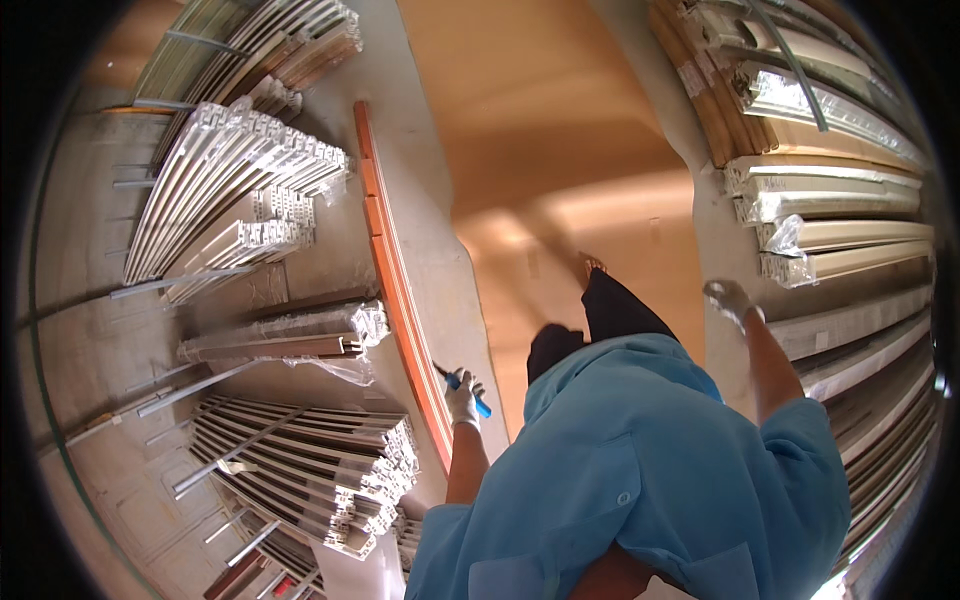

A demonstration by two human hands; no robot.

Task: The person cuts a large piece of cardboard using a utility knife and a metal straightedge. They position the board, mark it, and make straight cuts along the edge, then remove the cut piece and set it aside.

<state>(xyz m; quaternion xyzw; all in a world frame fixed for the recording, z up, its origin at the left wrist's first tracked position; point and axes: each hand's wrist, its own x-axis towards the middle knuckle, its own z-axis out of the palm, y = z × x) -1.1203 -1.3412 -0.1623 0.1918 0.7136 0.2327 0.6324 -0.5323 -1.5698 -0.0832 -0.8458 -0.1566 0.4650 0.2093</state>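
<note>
My left hand [463, 399], in a pale glove, is closed around a blue-handled tool [483, 408]. A thin dark end of the tool sticks out past my fingers, but its exact kind is too small to make out. Just left of this hand runs a long orange-brown bar [392, 262] with a pale strip along its side. Out to the right, my gloved right hand [731, 301] hangs apart from everything, its fingers loosely bent and nothing visible in them. Below my legs lies a wide brown sheet [590, 370] on the floor.
Racks on the left hold stacked pale profiles [235, 190], plastic-wrapped profiles [290, 335] and more striped profiles [300, 460]. Metal support arms [185, 280] jut out among them. At the right, wrapped long profiles [840, 205] and grey lengths [850, 320] lie stacked beside a brown cardboard pack [705, 95].
</note>
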